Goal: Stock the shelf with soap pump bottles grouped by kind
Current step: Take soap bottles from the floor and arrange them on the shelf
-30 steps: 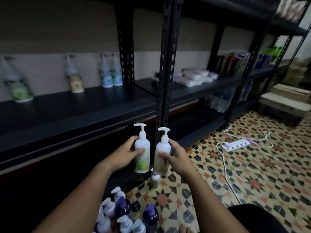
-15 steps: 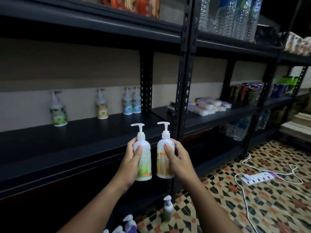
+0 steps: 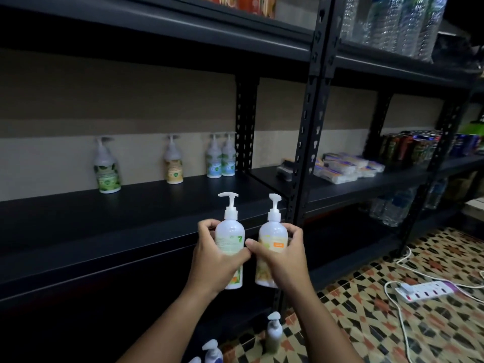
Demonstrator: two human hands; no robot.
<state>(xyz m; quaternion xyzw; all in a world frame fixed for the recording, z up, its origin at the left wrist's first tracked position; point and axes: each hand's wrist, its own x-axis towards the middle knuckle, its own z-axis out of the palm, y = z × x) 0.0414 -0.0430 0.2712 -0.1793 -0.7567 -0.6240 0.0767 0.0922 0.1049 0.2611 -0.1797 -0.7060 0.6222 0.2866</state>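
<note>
Left hand (image 3: 214,260): fingers curled round a green-label pump bottle (image 3: 230,242), thumb across its front, held upright. Right hand (image 3: 284,258): fingers wrapped round a yellow-label pump bottle (image 3: 271,239), also upright, thumb tip touching the left hand's thumb. The two bottles are side by side, just apart, raised in front of the front edge of the black shelf (image 3: 131,218). Both white, opaque; contents cannot be seen. An orange tag shows on the yellow label; its print is too small to read.

On the shelf, against the back wall:
- at 10 o'clock from the hands, a green-label bottle (image 3: 106,166), standing alone
- at 11 o'clock, a yellow-label bottle (image 3: 173,161)
- at 12 o'clock, two blue-label bottles (image 3: 220,157), touching, beside the rear upright

Labels blurred, no brand legible.

Floor, 6 o'clock: one pale pump bottle (image 3: 273,334) standing on the patterned tiles; more pump tops (image 3: 212,349) at the bottom edge.

At 2 o'clock, the next bay holds wrapped packets (image 3: 345,167) and cans (image 3: 408,146). At 4 o'clock, a white power strip (image 3: 424,291) on the floor.
</note>
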